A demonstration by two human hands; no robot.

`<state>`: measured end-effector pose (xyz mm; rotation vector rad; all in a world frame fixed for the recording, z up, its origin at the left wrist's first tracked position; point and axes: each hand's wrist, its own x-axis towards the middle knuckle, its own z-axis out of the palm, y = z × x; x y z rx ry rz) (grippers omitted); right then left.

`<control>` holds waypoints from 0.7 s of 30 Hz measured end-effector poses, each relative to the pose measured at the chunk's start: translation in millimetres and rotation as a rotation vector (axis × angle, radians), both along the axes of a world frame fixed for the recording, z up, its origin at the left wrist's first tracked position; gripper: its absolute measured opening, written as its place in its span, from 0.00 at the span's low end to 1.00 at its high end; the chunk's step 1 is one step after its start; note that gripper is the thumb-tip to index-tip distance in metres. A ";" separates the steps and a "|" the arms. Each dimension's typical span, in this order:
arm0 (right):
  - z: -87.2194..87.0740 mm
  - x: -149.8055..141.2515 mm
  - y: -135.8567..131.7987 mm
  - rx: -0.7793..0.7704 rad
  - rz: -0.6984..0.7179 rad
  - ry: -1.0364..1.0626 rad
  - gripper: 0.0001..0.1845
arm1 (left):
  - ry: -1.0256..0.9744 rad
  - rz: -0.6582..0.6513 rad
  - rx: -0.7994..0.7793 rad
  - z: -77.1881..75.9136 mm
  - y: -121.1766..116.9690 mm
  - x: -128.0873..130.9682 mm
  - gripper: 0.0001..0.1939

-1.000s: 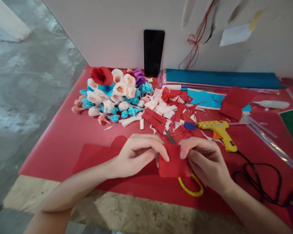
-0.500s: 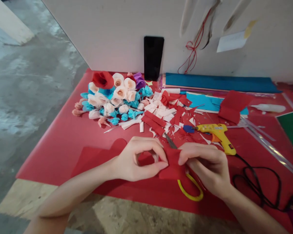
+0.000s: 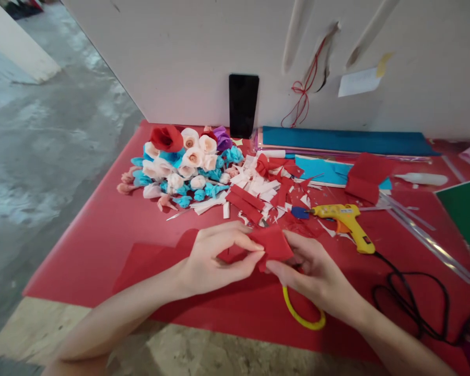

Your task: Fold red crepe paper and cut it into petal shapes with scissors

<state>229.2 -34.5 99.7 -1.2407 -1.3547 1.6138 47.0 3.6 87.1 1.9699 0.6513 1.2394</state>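
Note:
A small piece of red crepe paper (image 3: 276,244) is held between my two hands above the table. My left hand (image 3: 221,256) pinches its left edge between thumb and forefinger. On its right side, my right hand (image 3: 313,269) grips it with the thumb in front and the fingers behind. Scissors with a yellow handle (image 3: 303,313) lie under my right hand, their blades mostly hidden by the paper. Beneath my left forearm rests a larger sheet of red paper (image 3: 149,263).
Paper flowers (image 3: 191,156) are heaped at the back left beside red and white scraps (image 3: 258,188). A yellow glue gun (image 3: 344,222) with a black cord (image 3: 411,292) lies at right. A phone (image 3: 243,104) leans on the wall, near blue paper (image 3: 344,141).
The red paper has turned from facing me flat to tilted. My right hand has rotated, bringing its thumb to the front. My left hand now pinches the edge. The view has tipped upward slightly.

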 end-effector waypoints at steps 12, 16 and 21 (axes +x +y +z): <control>0.5 2.6 -0.9 0.144 0.096 -0.142 0.02 | -0.055 -0.148 -0.515 -2.1 -2.4 7.3 0.17; 0.1 1.5 -1.9 0.226 0.161 -0.250 0.05 | 0.139 -0.237 -0.571 3.2 3.7 5.1 0.07; -5.6 1.5 -2.2 0.233 0.125 -0.174 0.05 | 0.094 -0.033 -0.451 -0.4 2.0 5.0 0.13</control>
